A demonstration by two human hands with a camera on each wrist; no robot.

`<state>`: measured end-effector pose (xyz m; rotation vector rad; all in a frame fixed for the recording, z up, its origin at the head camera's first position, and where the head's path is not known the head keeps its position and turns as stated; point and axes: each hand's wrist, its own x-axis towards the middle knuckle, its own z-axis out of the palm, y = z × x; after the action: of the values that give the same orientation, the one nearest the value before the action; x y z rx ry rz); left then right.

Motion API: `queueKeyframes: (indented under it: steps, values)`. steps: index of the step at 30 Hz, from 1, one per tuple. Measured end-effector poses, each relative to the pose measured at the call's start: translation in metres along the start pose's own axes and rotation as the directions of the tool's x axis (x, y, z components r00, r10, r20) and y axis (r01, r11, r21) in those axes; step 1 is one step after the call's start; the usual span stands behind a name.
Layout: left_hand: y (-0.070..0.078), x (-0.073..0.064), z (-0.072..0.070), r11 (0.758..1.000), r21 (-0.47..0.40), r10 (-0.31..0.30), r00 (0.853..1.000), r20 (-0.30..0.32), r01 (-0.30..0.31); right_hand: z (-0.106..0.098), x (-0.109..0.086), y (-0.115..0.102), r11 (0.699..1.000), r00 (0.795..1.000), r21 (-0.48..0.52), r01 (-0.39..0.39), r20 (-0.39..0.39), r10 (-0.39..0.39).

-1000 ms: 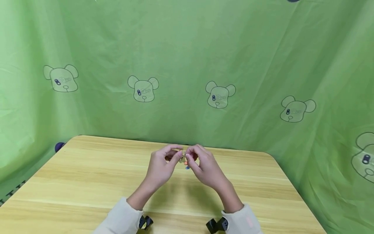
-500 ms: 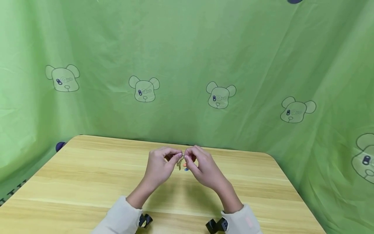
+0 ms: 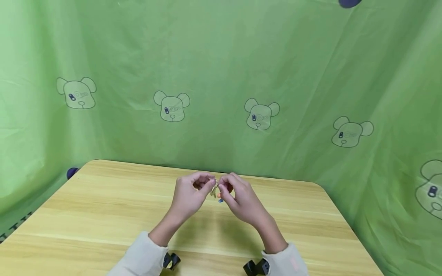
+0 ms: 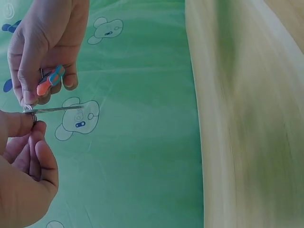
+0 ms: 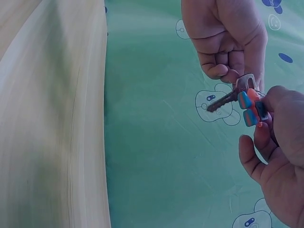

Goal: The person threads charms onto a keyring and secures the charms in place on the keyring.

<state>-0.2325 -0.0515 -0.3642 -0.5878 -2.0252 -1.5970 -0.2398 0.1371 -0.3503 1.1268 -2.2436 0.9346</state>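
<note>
The key (image 5: 223,100) hangs between my grips, long part toward the tabletop (image 3: 103,214). My left grip (image 3: 188,195) seems nearer, pinched on its top — my right grip (image 3: 243,197) pinches the ring (image 4: 28,109) by the charm (image 4: 51,80).

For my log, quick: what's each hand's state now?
Left hand: closed, pinching the toothed metal key.
Right hand: closed, holding the orange-and-blue charm, seemingly by its thin metal ring.

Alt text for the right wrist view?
Left hand, above, and right hand, lower right, meet at a toothed metal key and a small orange-and-blue charm. Behind: green bear-print cloth; wood-grain tabletop at left.
</note>
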Motion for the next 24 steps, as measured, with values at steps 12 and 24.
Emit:
queueKeyframes:
  steps: [12, 24]
  values:
    - [-0.0022, 0.0016, -0.0027, 0.973, 0.161, 0.155, 0.985, 0.072, -0.165, -0.0003, -0.0008, 0.0049, 1.000, 1.000, -0.025, 0.017, -0.007, -0.017]
    - [-0.0029, 0.0025, -0.0046, 0.981, 0.134, 0.128, 0.988, 0.084, -0.139, -0.0011, 0.0001, 0.0032, 1.000, 1.000, -0.014, 0.017, 0.023, -0.016]
